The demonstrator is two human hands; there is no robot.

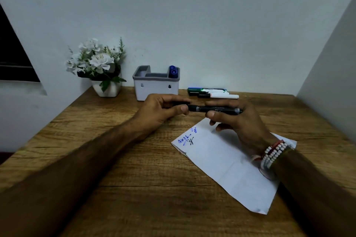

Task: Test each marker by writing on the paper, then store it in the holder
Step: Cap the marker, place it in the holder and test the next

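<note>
Right hand (238, 121): fingers closed round black marker (213, 109), level above paper (227, 159) | left hand (163, 109): pinching its cap (179, 103) at marker's 9 o'clock end | holder (156, 87): 12 o'clock, blue markers (173, 72) inside | spare markers (212, 93): 1 o'clock on table (134, 179)

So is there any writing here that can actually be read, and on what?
Paper: blue and black handwritten scribbles at its left corner, not legible as words.
Markers lying on the table: printed labels, too small to read.
Black marker in both hands: print too blurred.
Holder: no text.
</note>
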